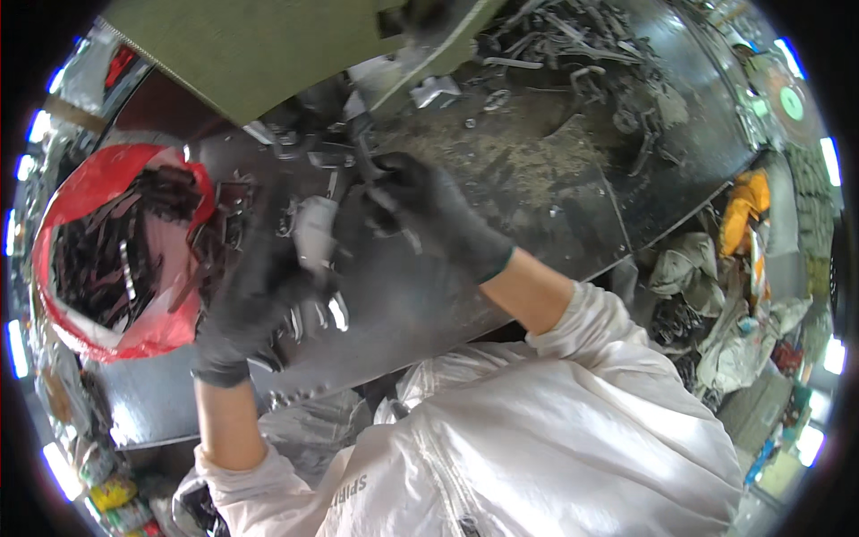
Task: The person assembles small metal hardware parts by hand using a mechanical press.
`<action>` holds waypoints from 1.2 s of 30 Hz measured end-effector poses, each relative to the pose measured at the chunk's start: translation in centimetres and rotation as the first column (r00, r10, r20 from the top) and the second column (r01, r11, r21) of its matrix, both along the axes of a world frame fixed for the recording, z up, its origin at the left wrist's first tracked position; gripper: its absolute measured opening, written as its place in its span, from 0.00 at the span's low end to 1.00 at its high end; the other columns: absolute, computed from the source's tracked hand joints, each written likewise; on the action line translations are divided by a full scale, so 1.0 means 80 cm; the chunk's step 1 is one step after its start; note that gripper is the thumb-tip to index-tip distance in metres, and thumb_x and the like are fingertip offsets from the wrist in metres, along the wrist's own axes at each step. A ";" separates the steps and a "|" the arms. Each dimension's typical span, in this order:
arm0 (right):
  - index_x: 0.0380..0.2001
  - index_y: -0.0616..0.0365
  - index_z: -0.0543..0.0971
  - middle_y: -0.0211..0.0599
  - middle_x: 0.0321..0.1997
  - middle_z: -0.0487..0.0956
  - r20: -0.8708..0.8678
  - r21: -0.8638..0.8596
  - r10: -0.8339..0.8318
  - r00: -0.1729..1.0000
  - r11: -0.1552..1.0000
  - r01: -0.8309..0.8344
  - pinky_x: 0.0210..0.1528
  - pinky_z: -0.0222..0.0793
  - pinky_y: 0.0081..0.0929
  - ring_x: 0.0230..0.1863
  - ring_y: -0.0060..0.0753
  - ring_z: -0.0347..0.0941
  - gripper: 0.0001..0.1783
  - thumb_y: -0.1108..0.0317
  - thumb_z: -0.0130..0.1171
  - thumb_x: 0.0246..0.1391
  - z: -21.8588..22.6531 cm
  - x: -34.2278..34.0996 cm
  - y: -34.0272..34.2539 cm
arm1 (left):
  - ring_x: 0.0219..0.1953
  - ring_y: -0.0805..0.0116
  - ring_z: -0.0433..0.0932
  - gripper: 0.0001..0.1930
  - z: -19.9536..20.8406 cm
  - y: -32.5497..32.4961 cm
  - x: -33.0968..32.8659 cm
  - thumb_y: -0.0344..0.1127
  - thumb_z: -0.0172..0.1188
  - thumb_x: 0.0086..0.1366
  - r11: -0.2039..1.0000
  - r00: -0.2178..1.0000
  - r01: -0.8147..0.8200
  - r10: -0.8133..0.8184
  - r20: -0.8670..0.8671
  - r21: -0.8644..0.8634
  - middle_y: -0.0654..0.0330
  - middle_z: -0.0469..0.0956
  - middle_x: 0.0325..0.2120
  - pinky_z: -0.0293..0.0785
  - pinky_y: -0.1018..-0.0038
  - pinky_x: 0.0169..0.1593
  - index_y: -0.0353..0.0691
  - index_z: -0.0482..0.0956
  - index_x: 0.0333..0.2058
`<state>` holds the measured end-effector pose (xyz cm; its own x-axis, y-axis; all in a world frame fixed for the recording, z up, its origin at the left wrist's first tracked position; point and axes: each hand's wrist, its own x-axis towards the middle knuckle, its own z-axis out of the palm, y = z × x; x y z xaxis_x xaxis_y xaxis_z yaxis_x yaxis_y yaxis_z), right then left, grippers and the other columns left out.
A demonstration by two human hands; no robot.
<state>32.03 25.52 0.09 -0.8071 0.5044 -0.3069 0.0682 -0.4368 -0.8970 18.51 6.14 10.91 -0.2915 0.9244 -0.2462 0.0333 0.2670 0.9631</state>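
Both my hands wear dark gloves over a dark metal work table [537, 233]. My right hand [425, 206] has its fingers curled closed near the middle, by a thin dark strip [361, 143]; what it grips, if anything, is hidden. My left hand [259, 300] is smeared by motion beside a red bag, and its fingers do not show clearly. Close to its fingers are a pale, blurred flat piece [315, 231] and a few short shiny strips [336, 311]. Small shiny metal pieces [331, 159] lie just beyond my hands.
The open red bag [125, 345], full of dark strips, stands on the left. A large olive-green panel [242, 49] overhangs the far left side. Tangled dark scrap strips [582, 54] cover the far right of the table. Crumpled grey bags [689, 268] lie beyond the right edge.
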 end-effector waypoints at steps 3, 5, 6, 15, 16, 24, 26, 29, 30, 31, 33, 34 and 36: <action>0.59 0.61 0.72 0.36 0.51 0.79 -0.093 0.253 -0.157 0.983 0.951 0.176 0.47 0.78 0.27 0.47 0.31 0.78 0.20 0.69 0.59 0.66 -0.038 0.015 0.046 | 0.36 0.70 0.78 0.36 -0.027 0.052 0.032 0.34 0.64 0.66 0.997 0.999 0.040 -0.042 -0.029 -0.070 0.60 0.77 0.39 0.76 0.72 0.40 0.34 0.57 0.69; 0.62 0.59 0.71 0.36 0.61 0.75 -0.278 0.579 -0.310 0.909 0.701 0.416 0.56 0.75 0.36 0.56 0.39 0.75 0.25 0.63 0.60 0.66 -0.095 0.031 0.126 | 0.34 0.68 0.78 0.29 -0.043 0.085 0.043 0.35 0.63 0.66 0.986 0.995 0.056 -0.068 -0.073 -0.158 0.59 0.79 0.35 0.76 0.69 0.39 0.32 0.66 0.63; 0.64 0.59 0.70 0.36 0.66 0.74 -0.383 0.684 -0.337 0.860 0.523 0.509 0.61 0.74 0.40 0.60 0.43 0.74 0.27 0.60 0.61 0.66 -0.104 0.042 0.160 | 0.32 0.67 0.78 0.26 -0.053 0.093 0.047 0.35 0.63 0.66 0.977 0.993 0.049 -0.070 -0.096 -0.207 0.59 0.79 0.32 0.76 0.68 0.39 0.31 0.70 0.60; 0.56 0.53 0.78 0.49 0.62 0.75 0.178 0.978 -0.844 0.507 0.208 0.003 0.58 0.72 0.50 0.58 0.48 0.75 0.27 0.57 0.69 0.53 -0.113 0.191 0.339 | 0.26 0.49 0.79 0.16 -0.149 0.065 -0.005 0.41 0.60 0.69 0.924 0.729 -0.356 0.181 -0.661 -0.140 0.45 0.80 0.31 0.76 0.57 0.34 0.33 0.76 0.46; 0.54 0.53 0.79 0.44 0.59 0.77 0.049 0.942 -0.808 0.587 0.234 0.243 0.54 0.74 0.43 0.54 0.40 0.77 0.23 0.65 0.67 0.54 -0.095 0.169 0.289 | 0.25 0.53 0.79 0.18 -0.149 0.059 -0.006 0.44 0.60 0.70 0.904 0.816 -0.389 0.249 -0.521 -0.178 0.48 0.81 0.31 0.77 0.59 0.33 0.34 0.76 0.48; 0.55 0.66 0.78 0.32 0.45 0.82 -0.236 -0.125 -0.270 0.933 0.961 0.247 0.46 0.76 0.20 0.41 0.19 0.77 0.21 0.79 0.65 0.58 0.009 0.030 0.066 | 0.35 0.71 0.79 0.25 -0.131 0.062 0.011 0.52 0.54 0.76 0.940 0.928 -0.341 0.337 -0.162 0.004 0.60 0.81 0.36 0.75 0.73 0.40 0.33 0.76 0.54; 0.54 0.67 0.79 0.33 0.46 0.83 -0.196 -0.066 -0.231 0.953 0.973 0.222 0.47 0.77 0.20 0.43 0.21 0.79 0.19 0.79 0.64 0.58 0.010 0.014 0.067 | 0.32 0.73 0.79 0.24 -0.136 0.075 0.004 0.52 0.53 0.77 0.958 0.940 -0.275 0.286 -0.187 0.081 0.59 0.81 0.35 0.77 0.75 0.37 0.33 0.75 0.55; 0.53 0.67 0.80 0.37 0.47 0.84 -0.150 0.088 -0.105 0.983 0.989 0.119 0.48 0.77 0.21 0.45 0.22 0.80 0.18 0.78 0.64 0.59 0.028 0.006 0.053 | 0.31 0.72 0.79 0.24 -0.145 0.082 -0.012 0.50 0.52 0.77 0.975 0.943 -0.217 0.224 -0.245 0.057 0.58 0.82 0.35 0.77 0.75 0.36 0.33 0.75 0.54; 0.53 0.67 0.80 0.37 0.47 0.84 -0.150 0.091 -0.096 0.984 0.990 0.111 0.48 0.77 0.21 0.45 0.22 0.80 0.18 0.78 0.64 0.59 0.034 0.005 0.047 | 0.31 0.72 0.79 0.23 -0.151 0.082 -0.019 0.49 0.51 0.78 0.981 0.924 -0.149 0.182 -0.337 0.120 0.58 0.82 0.35 0.77 0.75 0.37 0.32 0.75 0.54; 0.52 0.67 0.80 0.37 0.46 0.85 -0.130 0.135 -0.070 0.989 0.987 0.088 0.48 0.77 0.22 0.44 0.23 0.80 0.17 0.78 0.64 0.59 0.039 0.003 0.040 | 0.31 0.72 0.79 0.22 -0.158 0.081 -0.025 0.48 0.51 0.78 0.982 0.892 -0.076 0.145 -0.428 0.175 0.58 0.82 0.36 0.77 0.75 0.37 0.32 0.75 0.54; 0.52 0.67 0.80 0.38 0.45 0.85 -0.108 0.179 -0.038 0.993 0.982 0.057 0.49 0.77 0.22 0.44 0.24 0.81 0.17 0.78 0.63 0.59 0.048 -0.003 0.035 | 0.31 0.73 0.80 0.22 -0.168 0.079 -0.032 0.47 0.50 0.78 0.980 0.912 -0.092 0.155 -0.381 0.178 0.58 0.82 0.35 0.78 0.75 0.37 0.32 0.75 0.55; 0.51 0.68 0.80 0.39 0.45 0.85 -0.071 0.252 -0.016 0.997 0.967 0.034 0.49 0.77 0.22 0.44 0.24 0.80 0.16 0.77 0.63 0.59 0.052 -0.006 0.035 | 0.31 0.73 0.80 0.22 -0.171 0.079 -0.035 0.46 0.49 0.78 0.979 0.930 -0.102 0.158 -0.333 0.179 0.58 0.82 0.35 0.78 0.75 0.38 0.32 0.75 0.55; 0.50 0.68 0.80 0.40 0.45 0.85 -0.036 0.322 0.020 0.999 0.947 -0.007 0.48 0.77 0.23 0.44 0.24 0.80 0.16 0.77 0.63 0.59 0.032 -0.013 0.039 | 0.32 0.71 0.80 0.20 -0.169 0.085 -0.046 0.45 0.50 0.78 0.992 0.896 -0.041 0.090 -0.435 0.121 0.57 0.82 0.35 0.79 0.75 0.38 0.32 0.75 0.54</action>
<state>30.97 28.66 2.66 -0.8226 0.5599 -0.0987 0.0346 -0.1240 -0.9917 14.82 12.98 -2.63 -0.4076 0.9130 0.0196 0.4454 0.1801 0.8770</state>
